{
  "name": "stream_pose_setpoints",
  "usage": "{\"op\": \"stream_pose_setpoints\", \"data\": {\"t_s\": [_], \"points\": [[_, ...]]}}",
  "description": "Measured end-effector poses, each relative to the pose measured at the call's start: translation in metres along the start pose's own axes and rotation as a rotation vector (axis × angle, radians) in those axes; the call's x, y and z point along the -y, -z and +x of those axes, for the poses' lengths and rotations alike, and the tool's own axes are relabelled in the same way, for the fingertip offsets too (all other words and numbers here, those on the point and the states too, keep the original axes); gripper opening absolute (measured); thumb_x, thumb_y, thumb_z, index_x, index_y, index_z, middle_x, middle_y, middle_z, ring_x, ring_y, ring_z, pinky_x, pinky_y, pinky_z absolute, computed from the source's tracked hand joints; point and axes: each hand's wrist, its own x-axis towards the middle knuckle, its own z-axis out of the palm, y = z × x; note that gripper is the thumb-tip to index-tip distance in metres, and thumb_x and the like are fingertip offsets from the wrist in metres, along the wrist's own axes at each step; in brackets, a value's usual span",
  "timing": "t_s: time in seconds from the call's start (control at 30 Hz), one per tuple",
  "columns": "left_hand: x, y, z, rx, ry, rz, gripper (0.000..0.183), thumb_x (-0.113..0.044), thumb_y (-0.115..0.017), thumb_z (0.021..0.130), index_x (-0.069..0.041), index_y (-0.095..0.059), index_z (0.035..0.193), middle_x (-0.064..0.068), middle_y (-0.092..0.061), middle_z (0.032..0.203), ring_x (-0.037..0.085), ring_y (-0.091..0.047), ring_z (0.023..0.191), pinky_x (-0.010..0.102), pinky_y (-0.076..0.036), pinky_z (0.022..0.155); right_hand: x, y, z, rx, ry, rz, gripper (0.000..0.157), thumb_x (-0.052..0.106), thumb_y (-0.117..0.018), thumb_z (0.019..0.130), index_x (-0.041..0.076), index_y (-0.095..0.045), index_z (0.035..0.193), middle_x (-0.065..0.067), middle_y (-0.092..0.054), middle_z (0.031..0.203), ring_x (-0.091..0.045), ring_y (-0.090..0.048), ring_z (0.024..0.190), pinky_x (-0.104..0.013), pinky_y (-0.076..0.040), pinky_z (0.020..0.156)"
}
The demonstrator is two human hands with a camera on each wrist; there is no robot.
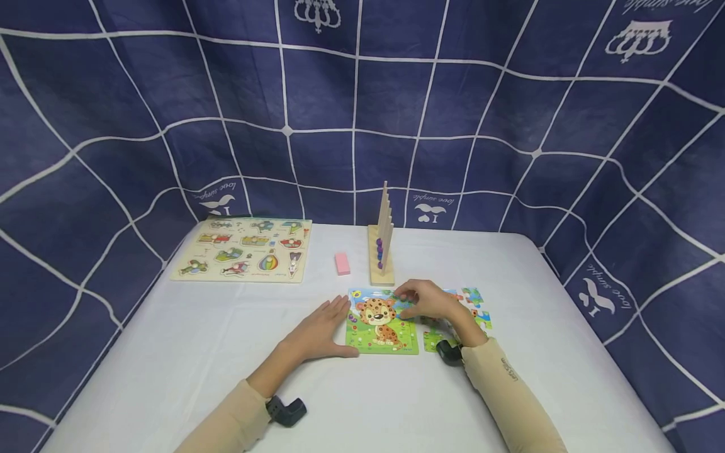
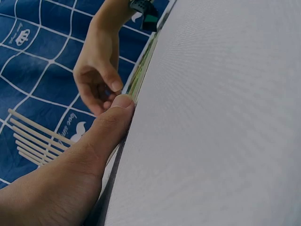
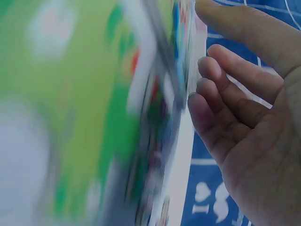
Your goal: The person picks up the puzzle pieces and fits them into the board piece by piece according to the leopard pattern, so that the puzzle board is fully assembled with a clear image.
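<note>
A jigsaw puzzle of a spotted leopard cub (image 1: 378, 314) lies flat on the white table. My left hand (image 1: 320, 330) rests at its left side, fingers extended and thumb along the near-left corner. Over the puzzle's right part is my right hand (image 1: 427, 301), its fingers loosely bent, with a gap between thumb and forefinger. In the right wrist view no piece shows between those fingers (image 3: 221, 106). Loose jigsaw pieces (image 1: 483, 319) lie right of the puzzle, partly hidden beneath the right hand and wrist. The printed surface close to the right wrist camera is blurred.
Behind the puzzle stands a wooden rack of upright rods (image 1: 385, 233) with purple and blue beads. A pink block (image 1: 342, 264) lies to its left. Farther left is a wooden peg board with vehicle pictures (image 1: 249, 250). Blue checked cloth (image 1: 351, 94) hangs around the table.
</note>
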Motion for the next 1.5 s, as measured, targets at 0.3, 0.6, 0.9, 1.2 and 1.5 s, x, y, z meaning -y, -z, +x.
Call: {"op": "stream_pose_setpoints", "data": {"t_s": [0.3,0.6,0.9,1.2,1.5], "points": [[0.0,-0.001,0.0,-0.012,-0.01,-0.005,0.117,-0.084,-0.052,0.074,-0.004,-0.024,0.154,0.011,-0.018,0.163,0.025,-0.018,0.152,0.04,-0.018,0.125,-0.028,0.021,-0.023,-0.076,-0.103,-0.041,0.049,0.021,-0.085,0.074,0.008,-0.067,0.117,-0.002,-0.065,0.098,-0.014,-0.055,0.085,-0.025,-0.05,0.075],[0.0,0.0,0.0,0.001,-0.001,0.0,0.117,-0.085,-0.051,0.073,-0.005,-0.022,0.154,0.01,-0.017,0.163,0.024,-0.017,0.152,0.04,-0.016,0.125,-0.044,0.036,-0.037,-0.085,-0.16,-0.008,0.047,0.019,-0.085,0.073,0.005,-0.067,0.115,-0.005,-0.064,0.096,-0.017,-0.056,0.085,-0.025,-0.05,0.074],[0.0,0.0,0.0,-0.003,0.001,0.001,0.118,-0.086,-0.05,0.073,-0.005,-0.023,0.154,0.01,-0.018,0.163,0.025,-0.018,0.152,0.04,-0.016,0.125,-0.07,0.052,-0.048,-0.087,-0.225,-0.014,0.047,0.025,-0.084,0.075,0.008,-0.067,0.115,-0.004,-0.064,0.096,-0.017,-0.054,0.085,-0.027,-0.048,0.075],[0.001,0.0,0.0,0.001,0.008,0.006,0.119,-0.087,-0.048,0.072,-0.006,-0.022,0.155,0.009,-0.017,0.163,0.024,-0.017,0.152,0.04,-0.016,0.125,-0.087,0.059,-0.05,-0.1,-0.253,0.017,0.046,0.021,-0.083,0.076,0.001,-0.066,0.115,-0.007,-0.063,0.096,-0.017,-0.053,0.084,-0.025,-0.049,0.069],[-0.001,0.001,0.0,0.0,0.005,-0.008,0.118,-0.086,-0.051,0.073,-0.006,-0.023,0.154,0.009,-0.018,0.163,0.025,-0.018,0.152,0.04,-0.017,0.125,-0.091,0.061,-0.05,-0.099,-0.308,-0.004,0.047,0.021,-0.082,0.077,0.0,-0.066,0.117,-0.006,-0.061,0.095,-0.016,-0.052,0.084,-0.024,-0.046,0.07]]}}
